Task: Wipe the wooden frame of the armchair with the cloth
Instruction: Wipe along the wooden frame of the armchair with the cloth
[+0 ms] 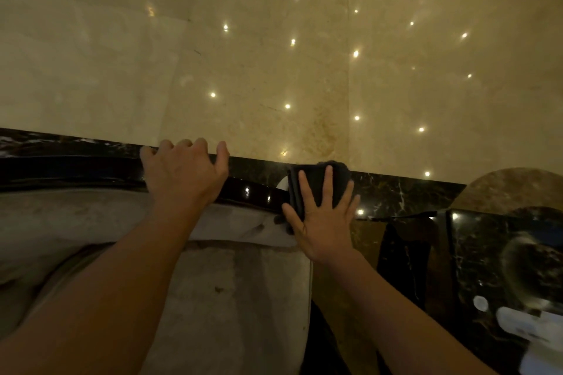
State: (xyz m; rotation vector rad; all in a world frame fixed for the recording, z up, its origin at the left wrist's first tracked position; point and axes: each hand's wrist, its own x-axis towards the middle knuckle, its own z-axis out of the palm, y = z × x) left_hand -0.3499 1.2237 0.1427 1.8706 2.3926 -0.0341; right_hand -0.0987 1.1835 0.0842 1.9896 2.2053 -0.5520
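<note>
Landmark: the dark glossy wooden frame (pixel 253 192) curving along the top of the armchair's back.

Far left of it, only grey upholstery (pixel 76 216) below the rail, dim and mottled. No cloth on that stretch; whether already wiped, impossible to tell from the gloss alone.

Midway along the frame, left hand (pixel 185 173) draped over the rail, fingers (pixel 182 144) curled loosely over its far edge, grasping nothing but the wood, apparently steadying.

At the frame's right end, dark folded cloth (pixel 316 183) pressed flat on the rail under the right hand (pixel 323 216), fingers (pixel 327 176) spread and straight, palm bearing down rather than pinching.

Right of the frame, a dark marble bench (pixel 487 253) with a blurred white object (pixel 524 329).

Judging progress: wiping under way at the right end; the long left run, and any lower woodwork out of sight, probably left to do.
</note>
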